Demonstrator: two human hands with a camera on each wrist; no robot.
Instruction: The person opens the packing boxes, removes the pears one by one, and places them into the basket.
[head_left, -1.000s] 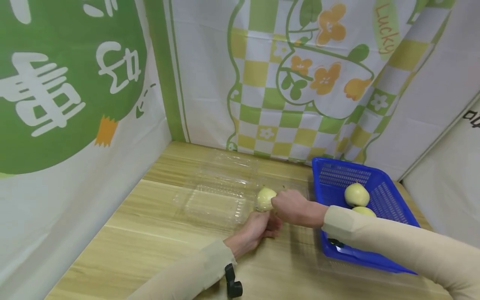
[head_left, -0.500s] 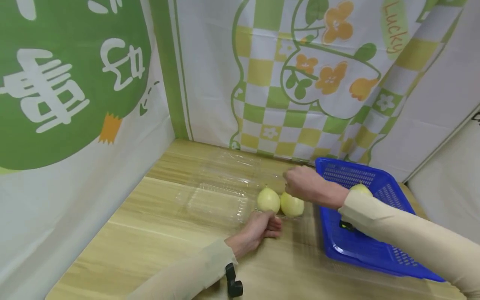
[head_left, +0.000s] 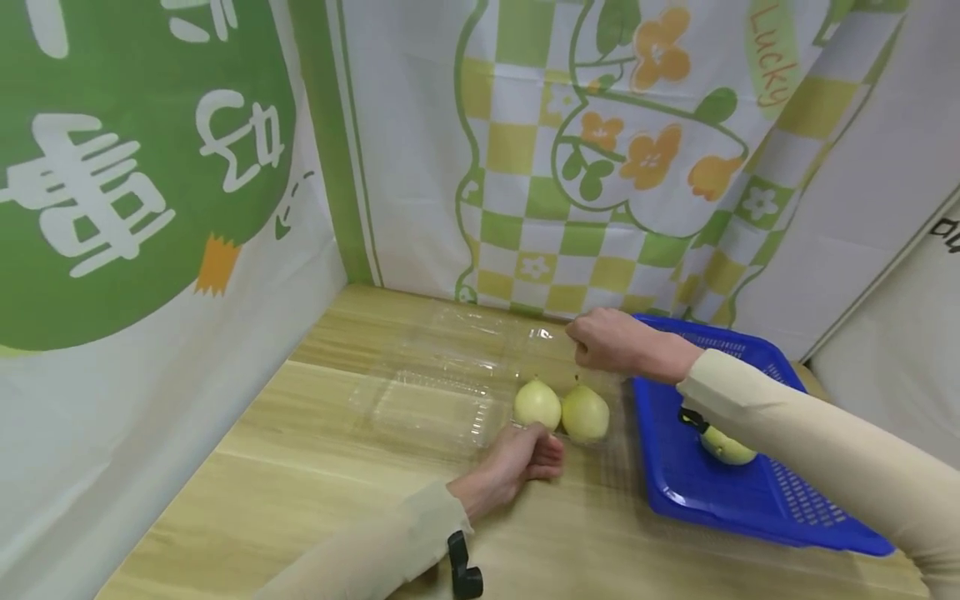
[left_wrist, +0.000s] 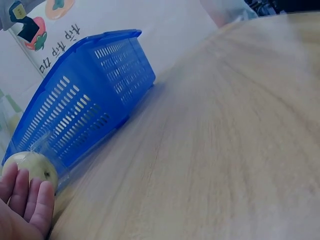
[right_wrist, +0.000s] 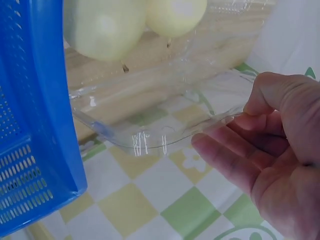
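Two pale yellow pears, the left one [head_left: 537, 405] and the right one [head_left: 585, 414], sit side by side in a clear plastic clamshell box [right_wrist: 165, 140]. Its lid is raised at the back. My right hand [head_left: 618, 342] pinches the lid's rim between thumb and fingers, as the right wrist view shows. At the box's near edge, by the left pear, my left hand [head_left: 517, 458] rests with its thumb against the front. Its fingers [left_wrist: 44, 207] are loosely extended in the left wrist view; the thumb is hidden there.
A blue plastic basket [head_left: 652, 467] stands on the right, with a pear [head_left: 727, 450] in it partly covered by my right sleeve. Left of the pears lies another clear clamshell box [head_left: 435, 404], opened out on the wooden table [head_left: 300, 467]. Printed cloth [head_left: 525, 142] hangs behind.
My right hand has moved from beside the right pear up and back to the lid's rim, uncovering that pear. The left hand has stayed at the box's front edge.
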